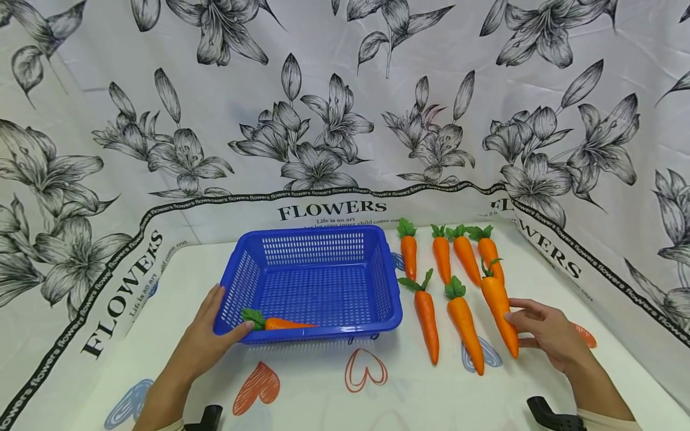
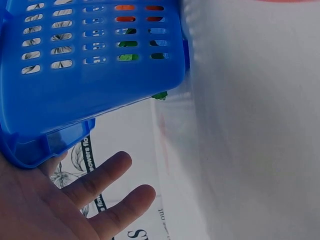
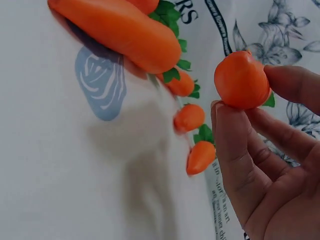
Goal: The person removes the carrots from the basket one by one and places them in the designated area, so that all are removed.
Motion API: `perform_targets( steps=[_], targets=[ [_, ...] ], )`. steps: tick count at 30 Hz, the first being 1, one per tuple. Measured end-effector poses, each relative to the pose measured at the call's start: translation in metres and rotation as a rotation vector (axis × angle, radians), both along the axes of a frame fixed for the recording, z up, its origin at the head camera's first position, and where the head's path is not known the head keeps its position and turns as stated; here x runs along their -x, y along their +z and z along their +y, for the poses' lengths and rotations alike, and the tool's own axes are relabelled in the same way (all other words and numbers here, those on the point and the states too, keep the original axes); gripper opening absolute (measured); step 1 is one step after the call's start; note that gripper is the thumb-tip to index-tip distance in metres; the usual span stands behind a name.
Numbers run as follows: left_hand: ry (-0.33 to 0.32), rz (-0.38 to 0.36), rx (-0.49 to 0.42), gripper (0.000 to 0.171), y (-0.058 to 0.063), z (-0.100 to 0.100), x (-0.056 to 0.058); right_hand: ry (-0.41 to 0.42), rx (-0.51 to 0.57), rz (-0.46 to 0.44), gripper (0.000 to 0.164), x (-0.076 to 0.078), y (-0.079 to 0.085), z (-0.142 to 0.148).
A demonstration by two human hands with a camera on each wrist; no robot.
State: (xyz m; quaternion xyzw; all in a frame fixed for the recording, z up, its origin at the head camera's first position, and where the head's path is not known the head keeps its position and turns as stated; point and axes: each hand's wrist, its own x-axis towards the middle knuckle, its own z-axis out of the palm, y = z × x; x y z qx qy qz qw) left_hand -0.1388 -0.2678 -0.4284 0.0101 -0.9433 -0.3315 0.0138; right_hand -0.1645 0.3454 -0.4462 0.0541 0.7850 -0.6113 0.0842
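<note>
My right hand (image 1: 550, 332) pinches an orange carrot (image 1: 497, 302) with a green top between thumb and fingertips. In the right wrist view this carrot (image 3: 241, 82) is seen end-on, raised off the white surface. At the front left corner of a blue plastic basket (image 1: 320, 330), my left hand (image 1: 199, 338) rests with its thumb over the rim and its fingers along the outer side. Those fingers (image 2: 107, 175) look straight and spread in the left wrist view. One carrot (image 1: 286, 324) lies inside the basket along the front wall, partly hidden by the rim.
Several more carrots lie right of the basket: a back row (image 1: 441, 257), and in front a slim carrot (image 1: 427, 323) and a thicker carrot (image 1: 466, 332). The white tablecloth (image 1: 307, 389) bears printed hearts. A flower-printed curtain (image 1: 345, 48) encloses the back and sides.
</note>
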Motion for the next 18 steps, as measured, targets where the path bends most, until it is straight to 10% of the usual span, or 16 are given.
perform_targets(
  steps=[18],
  targets=[
    [0.006,-0.008,0.000,0.104,0.000,0.001,-0.001,-0.012,-0.135,-0.142,0.068,-0.002,-0.019,0.003]
  ],
)
